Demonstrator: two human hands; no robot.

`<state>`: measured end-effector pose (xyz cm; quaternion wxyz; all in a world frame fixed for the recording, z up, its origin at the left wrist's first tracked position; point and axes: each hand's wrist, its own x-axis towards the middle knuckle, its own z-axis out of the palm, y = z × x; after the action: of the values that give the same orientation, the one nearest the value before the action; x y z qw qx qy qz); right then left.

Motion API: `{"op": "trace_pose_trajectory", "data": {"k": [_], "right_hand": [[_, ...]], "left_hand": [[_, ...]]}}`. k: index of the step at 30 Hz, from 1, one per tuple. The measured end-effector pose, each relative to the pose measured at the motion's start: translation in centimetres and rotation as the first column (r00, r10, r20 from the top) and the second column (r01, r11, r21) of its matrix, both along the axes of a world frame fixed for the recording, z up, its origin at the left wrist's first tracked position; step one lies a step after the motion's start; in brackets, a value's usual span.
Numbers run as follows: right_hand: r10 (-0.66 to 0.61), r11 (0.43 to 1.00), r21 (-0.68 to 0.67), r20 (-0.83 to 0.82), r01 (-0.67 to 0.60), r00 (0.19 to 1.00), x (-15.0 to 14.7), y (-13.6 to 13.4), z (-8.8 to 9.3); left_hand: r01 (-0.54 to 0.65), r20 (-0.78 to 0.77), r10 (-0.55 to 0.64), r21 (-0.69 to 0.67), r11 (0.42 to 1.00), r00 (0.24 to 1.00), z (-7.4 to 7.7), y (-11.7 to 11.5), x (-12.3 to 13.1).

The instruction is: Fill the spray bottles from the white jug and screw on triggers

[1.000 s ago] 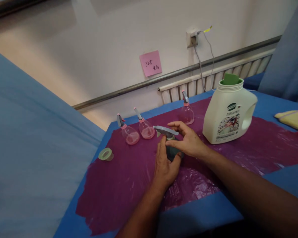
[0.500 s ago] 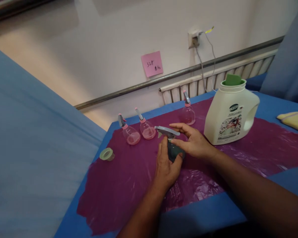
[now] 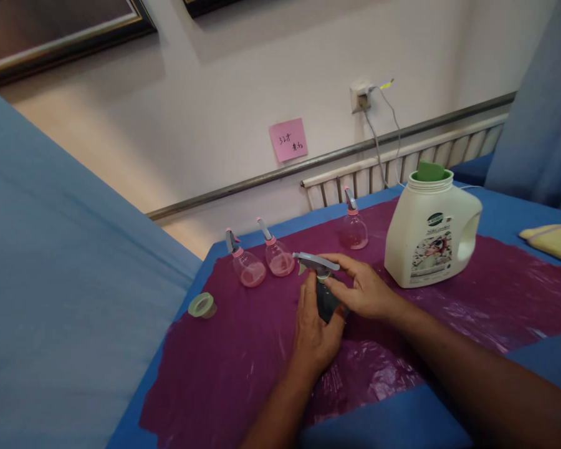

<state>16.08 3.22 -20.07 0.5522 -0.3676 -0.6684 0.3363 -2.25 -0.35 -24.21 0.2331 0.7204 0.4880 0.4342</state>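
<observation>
A dark green spray bottle point(image 3: 326, 302) with a grey trigger head point(image 3: 316, 261) is between my two hands, its nozzle pointing left. Wrapped about the lower body of the bottle, my left hand point(image 3: 318, 324) is closed on it. My right hand point(image 3: 362, 288) grips the neck just under the trigger head, thumb in front and fingers behind. Behind stand two clear spray bottles with pink liquid, a left one point(image 3: 249, 268) and a middle one point(image 3: 279, 257). A third pink spray bottle point(image 3: 354, 231) stands farther back on the right.
A large cream jug point(image 3: 430, 249) with a green piece in its mouth stands right of my hands. A pale green cup point(image 3: 202, 305) lies at left on the purple plastic sheet point(image 3: 224, 368). A yellow cloth point(image 3: 554, 242) is at far right; a blue curtain point(image 3: 65, 280) hangs at left.
The camera view has tilted upward slightly, so everything sits lower in the picture. Both hands stay on the dark green spray bottle, with little visible change in grip.
</observation>
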Motion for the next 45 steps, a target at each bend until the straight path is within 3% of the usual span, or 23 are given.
{"op": "trace_pose_trajectory", "data": {"k": [8, 17, 22, 26, 31, 34, 38, 45], "right_hand": [[-0.055, 0.998, 0.009, 0.0, 0.055, 0.998, -0.3, 0.3, -0.1], [-0.061, 0.998, -0.027, 0.006, 0.062, 0.998, -0.9, 0.3, 0.2], [-0.003, 1.0, -0.018, 0.051, 0.004, 0.999, -0.7, 0.2, 0.4], [-0.016, 0.998, -0.058, 0.039, 0.018, 0.999, -0.2, 0.2, 0.5], [-0.158, 0.984, -0.09, -0.043, 0.154, 0.986, 0.5, 0.9, 0.7], [-0.201, 0.975, -0.11, -0.044, 0.195, 0.979, 1.3, 1.7, 1.0], [-0.207, 0.971, -0.115, 0.029, 0.209, 0.978, 2.3, 3.2, 1.7], [-0.279, 0.954, -0.078, 0.119, 0.289, 0.953, 1.0, 9.0, 1.9]], "left_hand": [[0.005, 0.062, -0.002, -0.047, 0.999, 0.998, 1.5, -0.2, 0.6], [-0.033, 0.075, 0.04, -0.096, 0.995, 0.996, 1.3, 0.1, 0.3], [-0.049, 0.069, 0.057, -0.11, 0.993, 0.996, 1.2, 0.2, 0.3], [-0.061, 0.084, 0.064, -0.033, 0.998, 0.994, 1.3, 0.2, 0.0], [-0.168, 0.167, 0.156, 0.056, 0.984, 0.974, 1.6, 0.5, -0.7], [-0.207, 0.213, 0.201, 0.009, 0.978, 0.956, 1.8, 0.5, -0.8], [-0.152, 0.216, 0.153, -0.021, 0.988, 0.964, 2.3, 0.1, -0.3], [-0.131, 0.205, 0.146, -0.082, 0.988, 0.968, 2.5, -0.1, 0.4]]}}
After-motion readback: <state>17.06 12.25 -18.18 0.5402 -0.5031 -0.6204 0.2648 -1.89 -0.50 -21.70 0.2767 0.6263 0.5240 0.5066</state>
